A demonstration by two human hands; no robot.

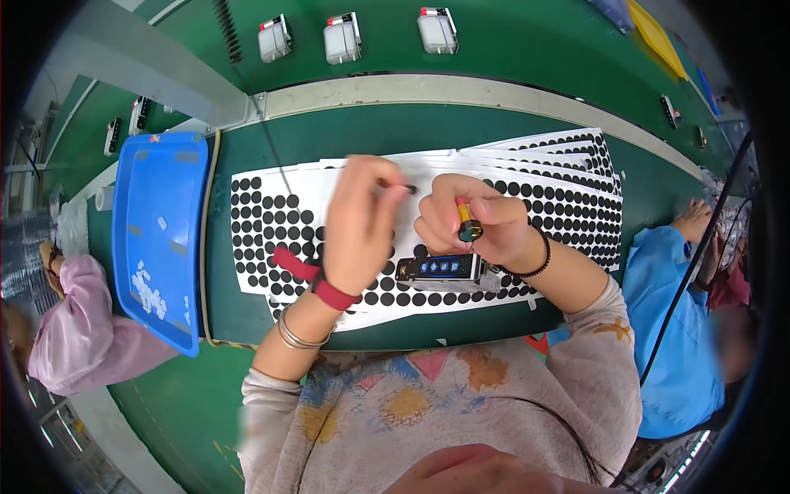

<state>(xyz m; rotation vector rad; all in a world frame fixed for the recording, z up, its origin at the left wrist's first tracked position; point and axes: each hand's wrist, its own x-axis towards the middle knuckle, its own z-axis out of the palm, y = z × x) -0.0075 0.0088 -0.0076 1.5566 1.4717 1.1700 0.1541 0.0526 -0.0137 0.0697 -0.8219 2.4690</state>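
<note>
Person's-eye view down onto a green desk (329,132) w/ white sheets (568,195) fanned out in a stack, printed w/ rows of black round dots; some spots on the L side of the sheets are bare white.

L hand (362,226), a bit blurred, is raised over the sheets: thumb & index fingers nearly together, pinching a small dark piece (410,189) at the tips; exact kind unclear. Red wristband (335,294) & metal bangles (292,332) on that arm; a red strap end (294,263) sticks out beside the wrist.

R hand (506,226) is just right of it, fingers curled closed round a short yellow-&-red cylinder (466,218) w/ a dark end tilted toward the camera. Dark bead bracelet (539,262) on the wrist.

Boxy device (436,269) w/ a black front & small lit blue icons lies on the sheets, approx. below the R hand, near the front edge of the desk.

Left of the sheets: long blue tray (164,189) w/ small white pieces (148,295), most bunched at its near end. A co-worker's pink sleeve (90,321) is beyond it; another's blue sleeve (675,329) is at far right.

Top: three whitish units (342,39) in a row on a green surface past a pale rail (362,88); grey metal post (164,62) upper left, black coiled cord (227,29) nearby.
</note>
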